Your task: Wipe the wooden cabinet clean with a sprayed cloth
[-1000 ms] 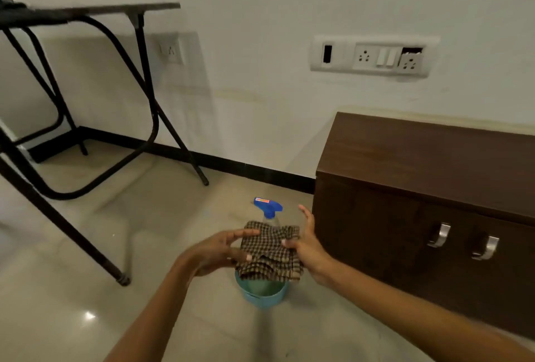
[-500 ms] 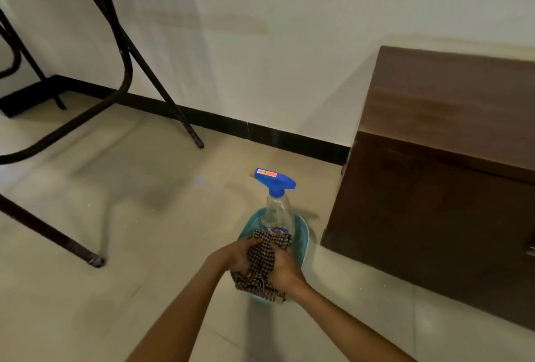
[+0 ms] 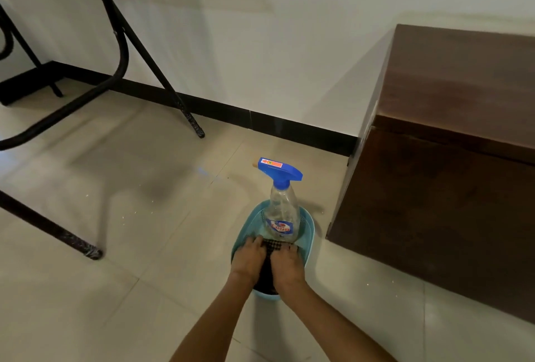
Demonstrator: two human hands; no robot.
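hands (image 3: 249,258) now lower, palm-down on cloth (image 3: 273,246)

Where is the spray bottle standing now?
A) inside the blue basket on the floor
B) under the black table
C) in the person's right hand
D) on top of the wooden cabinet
A: the spray bottle stands upright inside the blue basket, just behind the left hand and right hand, which hold the checked cloth.
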